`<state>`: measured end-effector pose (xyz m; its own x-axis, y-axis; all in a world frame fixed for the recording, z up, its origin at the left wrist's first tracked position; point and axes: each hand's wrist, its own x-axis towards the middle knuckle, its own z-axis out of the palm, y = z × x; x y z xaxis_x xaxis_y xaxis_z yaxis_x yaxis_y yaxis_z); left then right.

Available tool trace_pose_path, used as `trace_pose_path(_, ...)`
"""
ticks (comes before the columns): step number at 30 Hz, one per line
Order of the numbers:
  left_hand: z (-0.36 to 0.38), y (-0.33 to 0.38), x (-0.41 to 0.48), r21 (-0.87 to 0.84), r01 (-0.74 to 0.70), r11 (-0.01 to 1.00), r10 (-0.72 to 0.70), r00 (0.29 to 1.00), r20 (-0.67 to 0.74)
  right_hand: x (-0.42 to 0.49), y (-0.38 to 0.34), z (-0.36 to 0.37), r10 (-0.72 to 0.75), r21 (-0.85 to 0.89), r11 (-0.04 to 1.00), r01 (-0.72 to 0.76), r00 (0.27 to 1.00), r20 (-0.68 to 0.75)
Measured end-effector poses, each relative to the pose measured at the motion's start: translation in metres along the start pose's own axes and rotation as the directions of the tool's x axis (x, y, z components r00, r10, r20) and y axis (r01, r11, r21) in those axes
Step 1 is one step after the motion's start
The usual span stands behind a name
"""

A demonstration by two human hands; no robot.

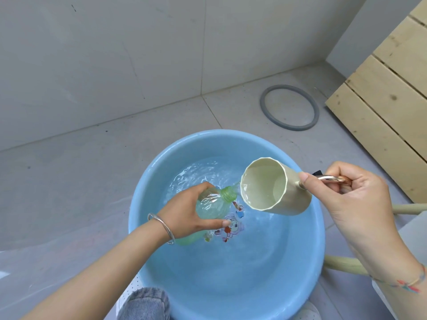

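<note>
The left hand (184,210) is gripping a green bottle (213,205) over the blue basin (143,204) — the right hand (353,192) is grasping a tilted cream mug (275,185) by its handle, just right of the bottle's mouth.

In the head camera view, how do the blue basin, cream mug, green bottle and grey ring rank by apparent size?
1. Blue basin, by far.
2. Cream mug and grey ring look about alike; the ring lies farther off, so no ranking.
3. Green bottle, partly hidden by the left hand.
</note>
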<state>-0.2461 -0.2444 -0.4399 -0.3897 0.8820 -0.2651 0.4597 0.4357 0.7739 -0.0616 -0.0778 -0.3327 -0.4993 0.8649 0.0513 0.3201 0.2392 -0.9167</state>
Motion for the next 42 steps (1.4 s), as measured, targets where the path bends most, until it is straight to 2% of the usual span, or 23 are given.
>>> trace_pose_path(22, 0.004, -0.002, -0.001, -0.014, 0.034, 0.999, -0.033, 0.999, 0.013, 0.002, -0.01, 0.003, -0.183, -0.118, 0.976, 0.182, 0.983, 0.001)
trace_pose_path(42, 0.008, -0.001, 0.001, -0.044, 0.038, 0.998, -0.037, 0.999, 0.023, 0.003, -0.014, 0.009, -0.342, -0.24, 0.907, 0.345, 0.938, 0.056)
